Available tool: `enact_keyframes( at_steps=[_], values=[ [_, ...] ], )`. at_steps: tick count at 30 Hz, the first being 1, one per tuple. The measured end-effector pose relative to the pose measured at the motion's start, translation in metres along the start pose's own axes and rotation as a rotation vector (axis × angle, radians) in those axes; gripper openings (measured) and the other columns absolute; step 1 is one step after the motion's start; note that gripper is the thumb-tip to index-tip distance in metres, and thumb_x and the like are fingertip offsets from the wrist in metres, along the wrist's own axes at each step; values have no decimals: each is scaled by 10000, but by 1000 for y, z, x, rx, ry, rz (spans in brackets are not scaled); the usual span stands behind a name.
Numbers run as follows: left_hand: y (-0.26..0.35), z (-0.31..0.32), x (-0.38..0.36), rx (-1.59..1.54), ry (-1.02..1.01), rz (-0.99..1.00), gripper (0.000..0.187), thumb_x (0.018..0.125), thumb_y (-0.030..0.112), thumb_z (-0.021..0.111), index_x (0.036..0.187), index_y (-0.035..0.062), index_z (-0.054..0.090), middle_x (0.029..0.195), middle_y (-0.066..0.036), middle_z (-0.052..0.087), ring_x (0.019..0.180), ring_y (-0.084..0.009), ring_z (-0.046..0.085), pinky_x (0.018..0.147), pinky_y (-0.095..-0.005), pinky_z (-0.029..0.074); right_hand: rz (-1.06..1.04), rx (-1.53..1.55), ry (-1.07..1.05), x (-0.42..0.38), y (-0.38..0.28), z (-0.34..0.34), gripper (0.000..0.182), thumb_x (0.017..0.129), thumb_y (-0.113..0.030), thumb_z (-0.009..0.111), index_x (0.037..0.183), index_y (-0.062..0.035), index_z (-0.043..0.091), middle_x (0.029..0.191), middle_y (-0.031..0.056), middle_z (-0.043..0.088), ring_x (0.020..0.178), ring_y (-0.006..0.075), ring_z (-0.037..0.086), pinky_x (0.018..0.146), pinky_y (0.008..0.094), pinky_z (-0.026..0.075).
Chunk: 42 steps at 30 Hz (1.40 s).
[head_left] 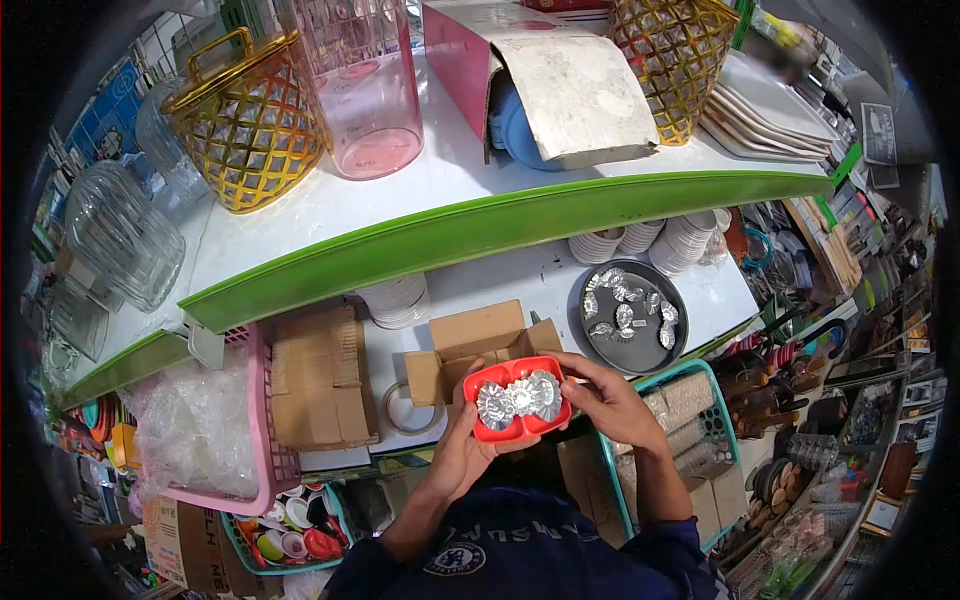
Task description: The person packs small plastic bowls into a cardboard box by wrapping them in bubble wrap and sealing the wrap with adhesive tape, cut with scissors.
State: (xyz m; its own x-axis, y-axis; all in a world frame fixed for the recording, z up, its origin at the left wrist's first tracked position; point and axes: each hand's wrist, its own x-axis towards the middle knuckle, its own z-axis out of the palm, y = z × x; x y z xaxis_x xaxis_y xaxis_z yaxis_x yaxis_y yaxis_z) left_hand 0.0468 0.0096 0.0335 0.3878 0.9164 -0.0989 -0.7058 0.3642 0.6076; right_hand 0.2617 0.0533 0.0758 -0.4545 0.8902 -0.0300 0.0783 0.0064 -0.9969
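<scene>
A small red tray is held in front of my chest between both hands. Inside it lie several shiny silver fluted tart moulds. My left hand grips the tray's left side and supports it from below. With its fingers on the right rim, my right hand steadies the other side. Just behind the tray, an opened cardboard box stands on the lower shelf. To the right, a round dark pan holds more silver moulds.
A green-edged upper shelf overhangs the work area, with gold lattice baskets and a pink box. A pink basket with bubble wrap stands left. A teal basket stands right. A tape roll lies by the cardboard box.
</scene>
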Motion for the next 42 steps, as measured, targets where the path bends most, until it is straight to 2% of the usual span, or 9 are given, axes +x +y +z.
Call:
enact_keyframes(
  at_steps=[5,10,14,17,19,22,32,37,42],
  values=[
    [10,0,1,24,7,31,532,1053,333,310,1529,240,92,1532,-94,249,1377,-326,357,960,-592,490,67,32,-11,7,-7,1,446,1009,-195,518,1417,-36,436,1072,70,623,751,73,590,634,240,544],
    [11,-7,2,228,76,87,532,1064,296,305,1545,180,110,1552,-67,222,1372,-228,363,1103,-441,361,29,30,5,13,1,-1,457,1007,-191,524,1432,-55,427,1063,64,624,725,68,575,619,227,528],
    [18,-6,2,287,185,62,504,1068,245,309,1537,119,175,1530,-91,282,1349,-203,382,1133,-349,275,50,43,-22,18,4,-3,445,1006,-184,524,1422,-50,438,1037,51,619,708,61,563,603,221,509],
    [23,-3,4,571,270,190,488,1056,188,336,1512,48,234,1478,-133,369,1317,-219,409,1110,-335,289,14,41,-1,24,4,0,433,1006,-180,524,1412,-47,448,1009,44,616,687,57,556,604,222,503],
    [29,4,6,966,277,381,483,1040,161,373,1483,-7,275,1430,-170,425,1293,-217,424,1078,-314,314,-9,51,18,28,2,2,428,1006,-178,524,1408,-47,452,1000,44,614,674,57,553,608,223,503],
    [36,8,9,1090,315,429,466,1032,163,402,1457,-14,330,1391,-182,464,1261,-216,457,1059,-318,339,-28,17,19,33,-1,0,433,1007,-179,522,1416,-61,446,1008,50,614,664,65,556,610,229,505],
    [46,0,15,1217,405,324,443,1018,137,438,1431,-17,389,1089,-212,632,987,-192,589,892,-307,447,70,48,-47,46,9,-1,440,1038,-258,448,1444,-91,420,1134,94,610,757,97,609,681,251,536],
    [47,-7,21,1342,428,358,415,994,115,473,1381,-32,450,1102,-286,634,975,-311,663,836,-338,481,110,-36,-39,52,9,0,469,1032,-308,457,1444,-88,417,1171,113,612,809,127,625,720,272,546],
    [42,-12,27,1406,422,449,444,978,132,506,1378,-49,442,1149,-299,619,1024,-355,654,866,-360,486,141,-354,-10,57,4,-1,578,974,-417,539,1412,-52,443,962,207,663,775,199,648,746,343,531]
  ],
)
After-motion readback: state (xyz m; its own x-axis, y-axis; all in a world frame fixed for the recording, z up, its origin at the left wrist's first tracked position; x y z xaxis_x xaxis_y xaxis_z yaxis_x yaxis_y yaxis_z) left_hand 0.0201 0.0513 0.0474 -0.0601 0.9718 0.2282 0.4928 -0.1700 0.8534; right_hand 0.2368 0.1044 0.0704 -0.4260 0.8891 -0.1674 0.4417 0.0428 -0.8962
